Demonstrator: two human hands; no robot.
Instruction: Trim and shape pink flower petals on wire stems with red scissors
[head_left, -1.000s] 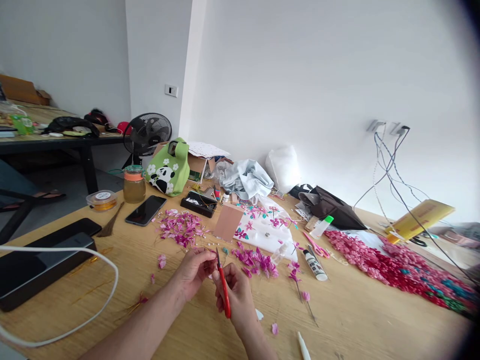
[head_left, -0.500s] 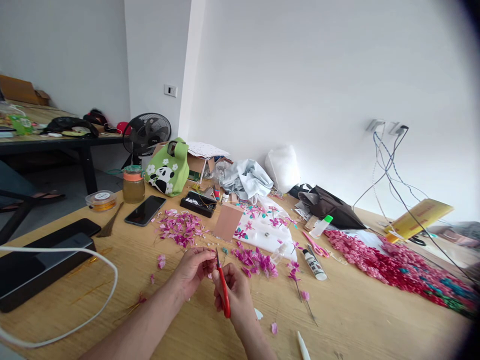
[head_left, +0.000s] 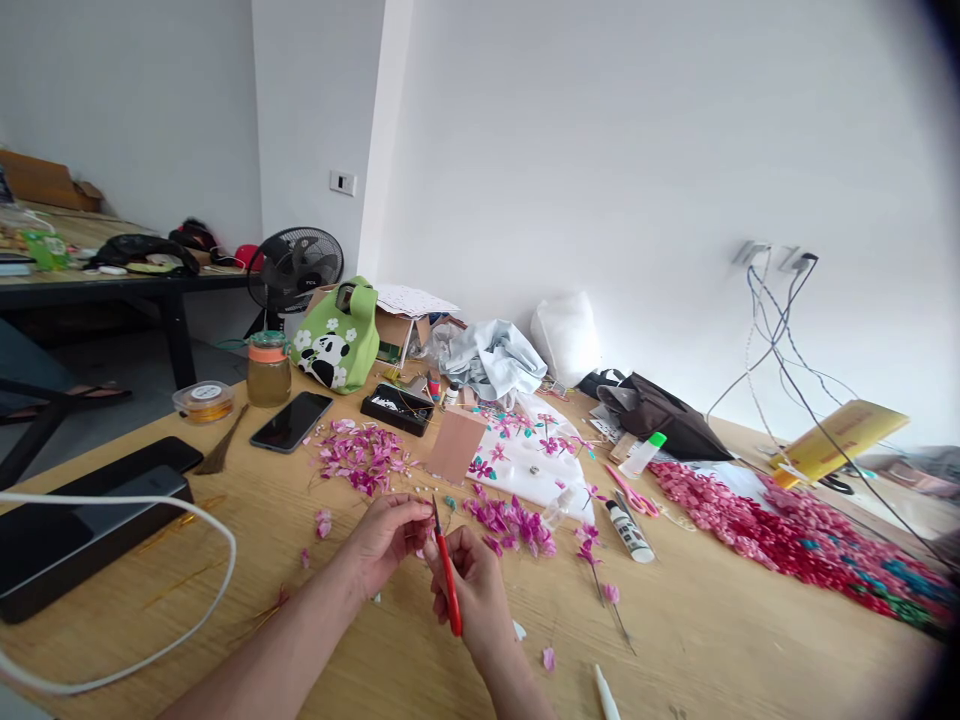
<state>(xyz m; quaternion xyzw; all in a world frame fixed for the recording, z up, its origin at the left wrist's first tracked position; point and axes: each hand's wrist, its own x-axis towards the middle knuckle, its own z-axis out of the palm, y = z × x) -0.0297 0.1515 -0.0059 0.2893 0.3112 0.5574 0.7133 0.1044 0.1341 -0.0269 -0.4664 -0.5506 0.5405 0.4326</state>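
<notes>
Basically unchanged: left hand [head_left: 384, 543] pinching tiny pink piece [head_left: 422, 551], right hand [head_left: 474, 585] gripping red scissors [head_left: 448, 578], no visible progress

A pale wooden counter [head_left: 720, 640] is filling the lower frame, its grain showing. Toward the left, a black phone [head_left: 291, 421] is lying flat near a lidded jar [head_left: 268, 383] that is standing upright and a round clear container [head_left: 196, 409]. At centre, two heaps of purple-pink petals [head_left: 360, 458] are spreading out, and a white sheet [head_left: 517, 483] is lying behind the nearer one. Right of centre, a labelled bottle [head_left: 631, 535] is resting on its side; at far right, pink-red trimmings [head_left: 772, 540] are heaping up. A white pen-like tube [head_left: 606, 692] is lying at the bottom edge.
</notes>
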